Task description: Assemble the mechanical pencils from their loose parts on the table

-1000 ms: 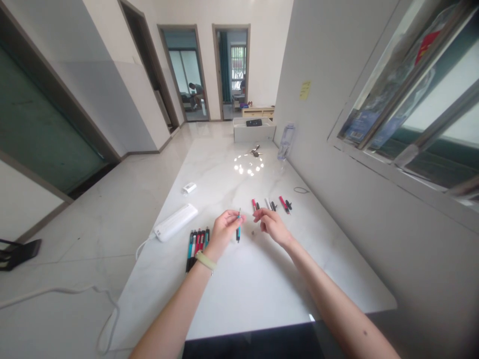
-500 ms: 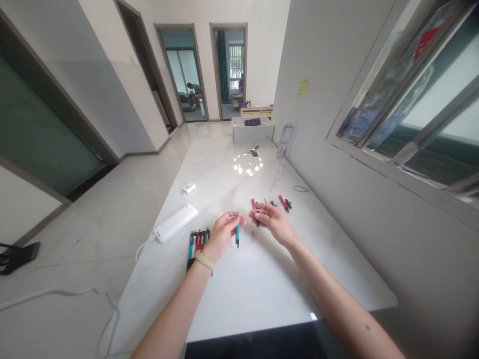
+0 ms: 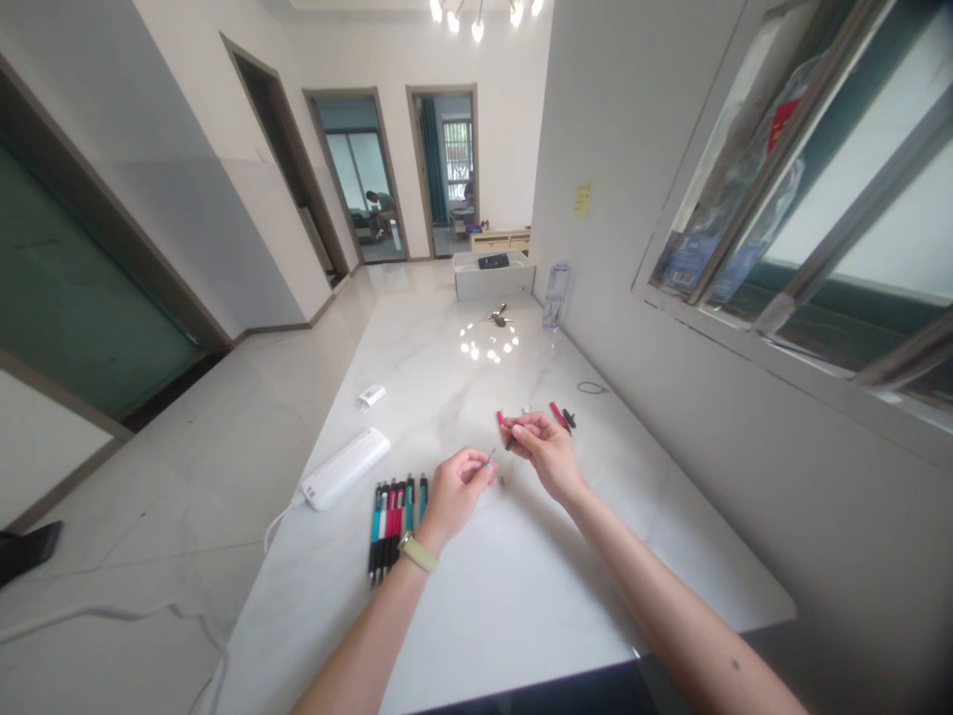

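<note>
My left hand (image 3: 460, 489) is closed around a pen (image 3: 489, 460); only its thin tip end shows past the fingertips, and the barrel is hidden by the hand. Just to the right, my right hand (image 3: 546, 449) pinches a small black pen part (image 3: 510, 443). The two sets of fingertips are close but apart. Below them on the table lies a tiny greyish piece (image 3: 501, 481). A red pen barrel (image 3: 500, 420) lies behind the right fingers. Beside my left wrist stretches a row of several pens (image 3: 392, 516) in blue, white, red and black.
A red pen part (image 3: 558, 413) and a black piece (image 3: 570, 419) lie beyond my right hand. Left are a white power strip (image 3: 346, 469) and a small white object (image 3: 370, 396). Farther back are keys (image 3: 499, 316), a bottle (image 3: 555, 296) and a white box (image 3: 492, 285).
My left hand has turned, so the blue barrel that showed below its fingers is now hidden and the tip points toward my right hand. More of the pen row shows. The view has tilted up.
</note>
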Demonstrator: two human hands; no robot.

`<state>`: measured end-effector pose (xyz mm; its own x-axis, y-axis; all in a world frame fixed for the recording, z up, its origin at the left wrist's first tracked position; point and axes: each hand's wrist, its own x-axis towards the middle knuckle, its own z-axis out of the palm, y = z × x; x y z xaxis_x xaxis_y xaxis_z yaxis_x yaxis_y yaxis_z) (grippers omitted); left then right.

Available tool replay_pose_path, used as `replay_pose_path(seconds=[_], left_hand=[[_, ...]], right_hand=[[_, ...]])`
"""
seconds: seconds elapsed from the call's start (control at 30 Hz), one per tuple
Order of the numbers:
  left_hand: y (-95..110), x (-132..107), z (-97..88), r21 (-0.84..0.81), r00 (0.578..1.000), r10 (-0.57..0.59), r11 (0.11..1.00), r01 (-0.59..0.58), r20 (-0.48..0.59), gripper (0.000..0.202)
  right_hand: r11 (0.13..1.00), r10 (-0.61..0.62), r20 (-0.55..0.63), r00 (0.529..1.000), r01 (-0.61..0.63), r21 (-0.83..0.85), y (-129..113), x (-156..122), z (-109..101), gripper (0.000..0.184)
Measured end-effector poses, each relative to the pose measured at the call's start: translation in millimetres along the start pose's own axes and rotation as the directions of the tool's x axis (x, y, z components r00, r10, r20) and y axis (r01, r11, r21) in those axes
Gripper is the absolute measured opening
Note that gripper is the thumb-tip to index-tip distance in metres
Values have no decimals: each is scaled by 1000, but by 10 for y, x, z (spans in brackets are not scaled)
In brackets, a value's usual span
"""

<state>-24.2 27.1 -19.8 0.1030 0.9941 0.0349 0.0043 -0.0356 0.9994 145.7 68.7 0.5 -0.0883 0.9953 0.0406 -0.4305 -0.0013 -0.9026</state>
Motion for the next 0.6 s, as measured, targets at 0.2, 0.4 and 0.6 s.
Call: replay_pose_path(seconds=[0.2,0.4,0.6], left_hand=[[18,-31,62,2,999,-14,1000,14,32,21],[26,-40,64,-19,1000,-16,1000,17,20,21],[-5,-24,64,-44,1000,2,999,-1,29,22]], right_hand=[[994,-24,-25,999,21,-104,38,-27,44,34],[989,-21,-3,1000,20,-144,30,-41,49,35],[985,-22,71,997,34,-169,49,-68,88,32]])
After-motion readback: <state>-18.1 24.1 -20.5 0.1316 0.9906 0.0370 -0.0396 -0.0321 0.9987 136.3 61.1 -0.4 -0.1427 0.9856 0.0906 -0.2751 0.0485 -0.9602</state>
